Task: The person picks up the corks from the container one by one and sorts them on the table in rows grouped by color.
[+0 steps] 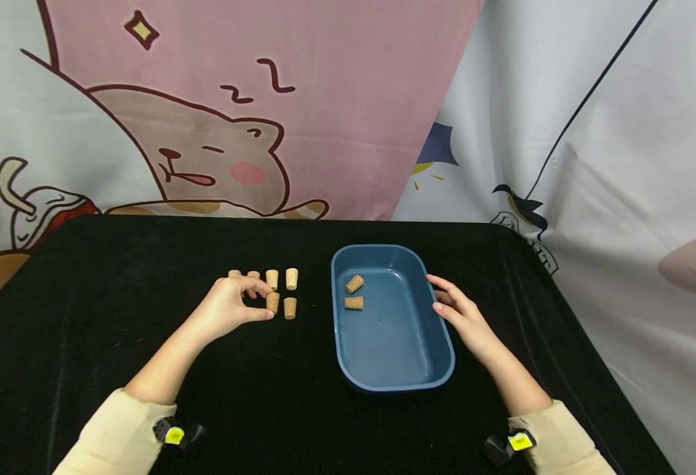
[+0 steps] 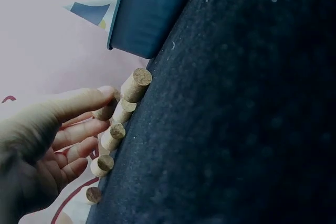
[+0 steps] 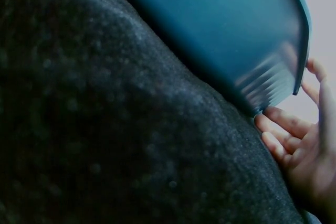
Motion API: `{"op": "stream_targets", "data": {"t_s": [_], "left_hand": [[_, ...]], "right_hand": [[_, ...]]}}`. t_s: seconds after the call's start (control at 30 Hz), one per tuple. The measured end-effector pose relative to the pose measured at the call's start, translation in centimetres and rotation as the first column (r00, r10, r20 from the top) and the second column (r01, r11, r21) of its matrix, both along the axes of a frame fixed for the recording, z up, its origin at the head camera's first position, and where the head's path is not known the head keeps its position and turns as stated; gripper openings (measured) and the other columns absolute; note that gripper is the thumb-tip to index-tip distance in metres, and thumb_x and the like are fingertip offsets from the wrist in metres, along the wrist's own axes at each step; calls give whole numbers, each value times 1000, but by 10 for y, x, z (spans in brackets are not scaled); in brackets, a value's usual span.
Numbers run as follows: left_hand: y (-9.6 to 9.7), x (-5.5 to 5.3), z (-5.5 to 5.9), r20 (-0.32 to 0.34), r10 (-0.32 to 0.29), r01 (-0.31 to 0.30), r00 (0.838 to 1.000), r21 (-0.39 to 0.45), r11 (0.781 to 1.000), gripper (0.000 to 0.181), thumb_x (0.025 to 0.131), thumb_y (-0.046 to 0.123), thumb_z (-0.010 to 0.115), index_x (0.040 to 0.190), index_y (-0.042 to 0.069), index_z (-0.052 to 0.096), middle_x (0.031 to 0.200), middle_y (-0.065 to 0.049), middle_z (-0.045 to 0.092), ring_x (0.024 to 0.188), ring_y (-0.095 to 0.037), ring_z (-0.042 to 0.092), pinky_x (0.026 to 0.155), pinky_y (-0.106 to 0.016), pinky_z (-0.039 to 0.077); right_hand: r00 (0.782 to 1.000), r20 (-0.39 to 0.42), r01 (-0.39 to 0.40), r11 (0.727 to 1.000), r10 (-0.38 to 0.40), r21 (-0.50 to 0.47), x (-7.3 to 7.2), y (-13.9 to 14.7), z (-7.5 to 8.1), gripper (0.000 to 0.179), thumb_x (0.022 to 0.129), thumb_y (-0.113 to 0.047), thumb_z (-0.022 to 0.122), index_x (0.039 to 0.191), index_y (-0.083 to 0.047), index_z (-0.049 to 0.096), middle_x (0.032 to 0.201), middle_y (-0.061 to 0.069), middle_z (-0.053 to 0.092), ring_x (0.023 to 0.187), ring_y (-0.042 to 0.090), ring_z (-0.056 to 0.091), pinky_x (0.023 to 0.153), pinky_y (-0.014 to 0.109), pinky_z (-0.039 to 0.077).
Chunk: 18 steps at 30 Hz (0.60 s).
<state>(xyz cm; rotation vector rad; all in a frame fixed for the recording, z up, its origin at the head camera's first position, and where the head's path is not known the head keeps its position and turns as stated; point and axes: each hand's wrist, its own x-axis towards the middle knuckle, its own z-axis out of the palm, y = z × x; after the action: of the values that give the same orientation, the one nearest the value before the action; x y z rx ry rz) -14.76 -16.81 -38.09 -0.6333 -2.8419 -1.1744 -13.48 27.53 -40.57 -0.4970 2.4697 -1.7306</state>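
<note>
My left hand [image 1: 229, 307] pinches a cork stopper [image 1: 273, 302] between thumb and fingers, at the front row of a small group of corks. Right beside it another cork [image 1: 290, 308] stands upright, and behind are paler corks [image 1: 291, 278], two of them partly hidden by the hand. In the left wrist view the pinched cork [image 2: 105, 112] is tilted, next to the standing corks [image 2: 137, 85]. My right hand [image 1: 463, 320] holds the right side of a blue rectangular tray [image 1: 395, 382], thumb and index finger at its rim, other fingers against the outer wall. Two corks [image 1: 354, 293] lie inside it.
A black cloth [image 1: 146, 264] covers the table. Behind the table's far edge hangs a printed curtain [image 1: 348, 99] with a cartoon animal. The tray stands right of the cork group, with a strip of cloth between them.
</note>
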Motion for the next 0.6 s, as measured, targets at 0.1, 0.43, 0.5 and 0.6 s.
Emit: {"op": "stream_targets", "data": {"t_s": [0.1,0.43,0.5,0.6], "left_hand": [[-1,-1,-3,11,1,-1,1000,2,1000,29,72,15,84,98,11,70,94,-5,60,89,-23,53,70,-36,43],[-2,-3,-13,37,-7,7,999,6,1000,29,72,14,84,97,11,70,93,0,63,89,-21,56,71,-36,46],[-3,-3,-14,36,-9,9,999,0,1000,29,72,14,84,96,11,70,93,0,63,88,-21,56,71,-35,46],[-3,-3,-15,38,-6,7,999,-5,1000,29,72,14,84,97,11,69,93,0,64,89,-21,56,71,-36,46]], "right_hand": [[1000,2,-2,1000,2,6,0,0,1,49,100,-17,49,147,-14,35,131,26,50,105,19,60,83,36,50],[1000,13,0,1000,0,8,1,-1,2,50,100,-19,49,148,-14,34,131,26,50,104,18,60,82,37,51],[1000,10,3,1000,-3,13,1,-1,2,51,100,-18,49,148,-13,34,130,27,50,103,18,60,82,37,51],[1000,3,5,1000,-5,11,0,-1,1,50,100,-17,49,147,-13,34,130,28,50,103,18,61,82,37,51]]}}
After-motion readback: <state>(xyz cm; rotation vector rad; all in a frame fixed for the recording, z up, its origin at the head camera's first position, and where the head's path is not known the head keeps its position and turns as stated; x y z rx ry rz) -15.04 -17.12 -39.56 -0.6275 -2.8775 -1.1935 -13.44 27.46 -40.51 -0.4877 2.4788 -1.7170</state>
